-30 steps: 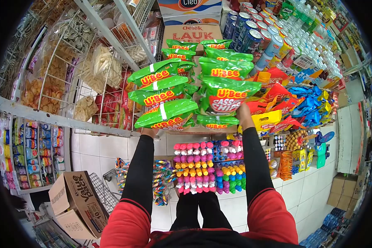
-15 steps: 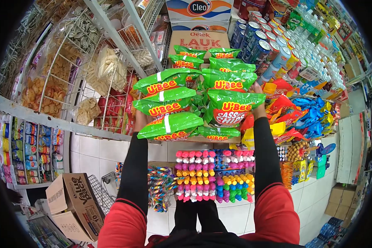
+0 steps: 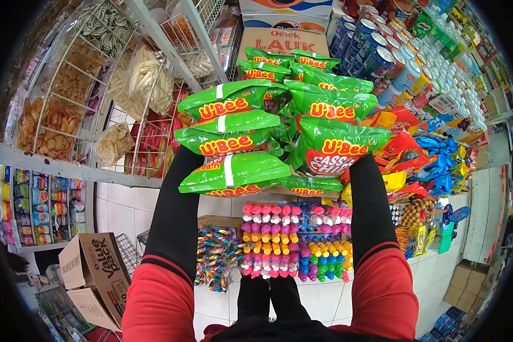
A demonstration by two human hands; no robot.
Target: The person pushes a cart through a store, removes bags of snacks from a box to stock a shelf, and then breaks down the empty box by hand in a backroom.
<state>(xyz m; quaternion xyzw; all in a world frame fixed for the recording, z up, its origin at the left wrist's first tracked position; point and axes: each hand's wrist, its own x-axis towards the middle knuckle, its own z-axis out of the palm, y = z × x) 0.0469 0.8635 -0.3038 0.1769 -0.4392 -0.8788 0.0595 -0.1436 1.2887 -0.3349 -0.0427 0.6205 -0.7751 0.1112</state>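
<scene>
Two loose columns of green U'Bee cassava chip bags [image 3: 345,145] stand before me. My left sleeve [image 3: 174,211] reaches up to the left column, where a chip bag [image 3: 233,174] lies over the spot and hides my left hand. On the other side my right sleeve [image 3: 370,199] runs up to the right edge of the front cassava bag, and my right hand is hidden behind that bag. Whether either hand grips a bag or something under the bags does not show.
Behind the bags stands a brown carton [image 3: 285,43]. At the left is a wire rack [image 3: 68,157] of snacks; drink cans [image 3: 376,60] fill the right. Below are colourful capped bottles [image 3: 271,239] and striped twisted sticks [image 3: 216,256]. An open carton [image 3: 97,273] sits lower left.
The front chip bags look larger and more spread apart, and both forearms reach slightly wider. My hands, partly visible beside the bags before, are now hidden behind them. The view has shifted slightly.
</scene>
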